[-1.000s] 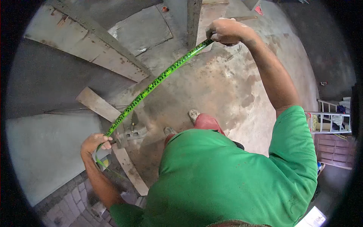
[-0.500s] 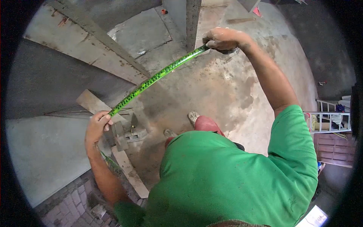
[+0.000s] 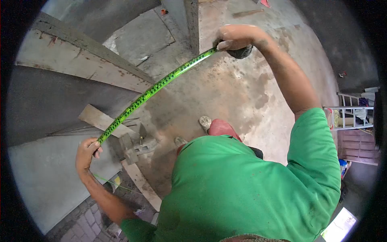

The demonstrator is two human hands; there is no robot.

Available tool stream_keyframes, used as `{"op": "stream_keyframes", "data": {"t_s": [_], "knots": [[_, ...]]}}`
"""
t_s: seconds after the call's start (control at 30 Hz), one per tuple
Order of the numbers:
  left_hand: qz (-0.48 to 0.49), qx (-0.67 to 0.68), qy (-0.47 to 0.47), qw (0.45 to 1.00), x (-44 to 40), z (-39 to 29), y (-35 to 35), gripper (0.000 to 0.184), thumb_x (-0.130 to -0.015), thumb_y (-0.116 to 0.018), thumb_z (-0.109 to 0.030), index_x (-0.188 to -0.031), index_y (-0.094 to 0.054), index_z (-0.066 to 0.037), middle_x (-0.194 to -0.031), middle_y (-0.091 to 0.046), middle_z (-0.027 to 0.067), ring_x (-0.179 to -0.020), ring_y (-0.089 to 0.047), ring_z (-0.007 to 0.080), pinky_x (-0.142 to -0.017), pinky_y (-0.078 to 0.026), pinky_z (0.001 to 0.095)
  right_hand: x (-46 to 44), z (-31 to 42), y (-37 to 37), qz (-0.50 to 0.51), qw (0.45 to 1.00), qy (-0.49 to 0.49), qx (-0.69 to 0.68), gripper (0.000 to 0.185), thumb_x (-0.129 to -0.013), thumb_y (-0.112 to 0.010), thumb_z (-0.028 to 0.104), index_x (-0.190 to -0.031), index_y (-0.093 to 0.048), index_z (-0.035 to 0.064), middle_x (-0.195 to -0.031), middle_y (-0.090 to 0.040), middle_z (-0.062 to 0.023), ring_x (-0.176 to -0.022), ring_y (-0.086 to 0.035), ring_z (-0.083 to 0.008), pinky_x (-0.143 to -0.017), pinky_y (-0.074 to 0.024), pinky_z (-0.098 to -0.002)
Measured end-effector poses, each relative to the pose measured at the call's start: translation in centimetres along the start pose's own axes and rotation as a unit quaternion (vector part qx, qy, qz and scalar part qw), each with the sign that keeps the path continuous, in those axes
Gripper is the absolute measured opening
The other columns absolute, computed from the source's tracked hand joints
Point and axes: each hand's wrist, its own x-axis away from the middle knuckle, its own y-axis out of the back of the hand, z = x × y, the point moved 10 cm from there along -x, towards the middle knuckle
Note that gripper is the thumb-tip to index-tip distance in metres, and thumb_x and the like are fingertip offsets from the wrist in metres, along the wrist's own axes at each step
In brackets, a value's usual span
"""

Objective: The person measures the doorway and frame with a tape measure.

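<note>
A bright green tape measure (image 3: 155, 88) with dark markings stretches in a shallow arch between my two hands. My left hand (image 3: 85, 153), at the left, pinches the blade between thumb and fingers. A thin green length, seemingly more of the blade, shows beneath my left wrist. Up at the top right, my right hand (image 3: 236, 36) is closed round the other end of the tape. A dark rounded tape case (image 3: 241, 52) shows under its fingers, partly hidden by them. Below the blade, a trowel (image 3: 142, 132) rests by a grey hollow block (image 3: 145, 147) on the floor.
A stained board (image 3: 88, 64) leans out from the upper left. Wooden planks (image 3: 141, 183) lie near the block, with thin rods beside them. A metal ladder (image 3: 348, 117) is at the far right. Paving blocks (image 3: 86, 226) show at lower left. The concrete floor (image 3: 225, 88) is stained.
My left hand has moved left and down along with the tape, so a longer stretch spans my hands. My right hand has shifted slightly left and up. The view has tilted a little.
</note>
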Motion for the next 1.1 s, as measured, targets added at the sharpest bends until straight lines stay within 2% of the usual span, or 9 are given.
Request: {"op": "stream_keyframes", "data": {"t_s": [0.13,0.2,0.27,0.4,0.6,0.93,1.0,1.1], "knots": [[0.002,-0.015,0.001,1.0,0.3,-0.5,0.6,0.026,-0.088,-0.062,-0.021,-0.097,-0.07,0.002,-0.069,-0.064,0.0048,-0.052,-0.054,0.0106,-0.049,-0.04,0.0249,-0.5,-0.5,0.1,-0.014,0.999,0.008,-0.038,0.029,-0.086,-0.061,0.024,-0.102,-0.07,0.002,-0.084,-0.068,-0.0193,-0.078,-0.064,-0.0357,-0.071,-0.0501,-0.0439],[0.0,-0.017,-0.002,1.0,0.5,-0.8,0.8,0.025,-0.088,-0.062,-0.021,-0.095,-0.07,0.002,-0.068,-0.064,0.0047,-0.051,-0.054,0.0104,-0.048,-0.039,0.0247,-0.1,0.2,1.3,-0.059,0.998,0.01,-0.037,0.029,-0.087,-0.061,0.025,-0.102,-0.07,0.0016,-0.08,-0.066,-0.0207,-0.074,-0.063,-0.0354,-0.069,-0.0496,-0.0439],[-0.023,-0.021,0.0,1.0,0.5,-0.8,1.4,0.024,-0.089,-0.062,-0.02,-0.094,-0.07,0.002,-0.068,-0.064,0.0044,-0.051,-0.054,0.0102,-0.048,-0.04,0.0244,0.0,0.6,1.9,-0.06,0.998,-0.005,-0.026,0.029,-0.087,-0.06,0.025,-0.101,-0.07,0.0015,-0.078,-0.065,-0.0212,-0.071,-0.062,-0.0353,-0.067,-0.049,-0.0443],[-0.002,-0.022,-0.005,1.0,0.1,-0.4,1.9,0.023,-0.088,-0.062,-0.019,-0.094,-0.069,0.002,-0.067,-0.064,0.0046,-0.051,-0.054,0.0102,-0.048,-0.041,0.0243,-0.8,0.4,2.2,-0.08,0.997,-0.008,-0.011,0.028,-0.088,-0.06,0.024,-0.1,-0.07,0.0013,-0.073,-0.063,-0.0224,-0.065,-0.06,-0.0354,-0.064,-0.0475,-0.0453],[-0.017,0.016,0.005,1.0,-0.1,-0.2,2.6,0.024,-0.088,-0.061,-0.02,-0.091,-0.069,0.003,-0.067,-0.064,0.0054,-0.051,-0.055,0.0107,-0.048,-0.041,0.0244,-2.2,0.3,2.1,-0.061,0.998,-0.001,-0.023,0.029,-0.089,-0.059,0.025,-0.102,-0.07,0.0022,-0.074,-0.063,-0.0223,-0.066,-0.06,-0.0359,-0.064,-0.0475,-0.0452],[-0.014,-0.011,-0.022,1.0,-0.4,-0.6,3.0,0.026,-0.087,-0.062,-0.024,-0.089,-0.069,0.002,-0.067,-0.065,0.0055,-0.051,-0.055,0.0112,-0.048,-0.04,0.0252,-2.0,0.2,2.9,-0.091,0.996,-0.012,-0.013,0.028,-0.087,-0.061,0.025,-0.103,-0.072,0.0044,-0.076,-0.064,-0.0227,-0.069,-0.061,-0.0366,-0.065,-0.048,-0.0447],[-0.017,-0.004,-0.03,0.999,-0.4,-0.9,3.1,0.026,-0.087,-0.063,-0.023,-0.089,-0.069,0.002,-0.067,-0.065,0.0055,-0.051,-0.054,0.0112,-0.048,-0.039,0.0253,-1.8,0.6,3.2,-0.104,0.994,0.028,-0.03,0.027,-0.086,-0.061,0.024,-0.102,-0.072,0.0041,-0.078,-0.065,-0.0221,-0.07,-0.062,-0.0362,-0.067,-0.0482,-0.0444],[-0.014,-0.032,-0.018,0.999,-0.6,-1.0,3.4,0.027,-0.087,-0.063,-0.024,-0.09,-0.069,0.002,-0.067,-0.065,0.0059,-0.051,-0.054,0.0113,-0.048,-0.039,0.0252,-1.4,1.0,3.5,-0.095,0.995,0.011,-0.013,0.027,-0.087,-0.061,0.025,-0.102,-0.072,0.0048,-0.079,-0.066,-0.0208,-0.072,-0.063,-0.0358,-0.069,-0.0485,-0.0443]]}}
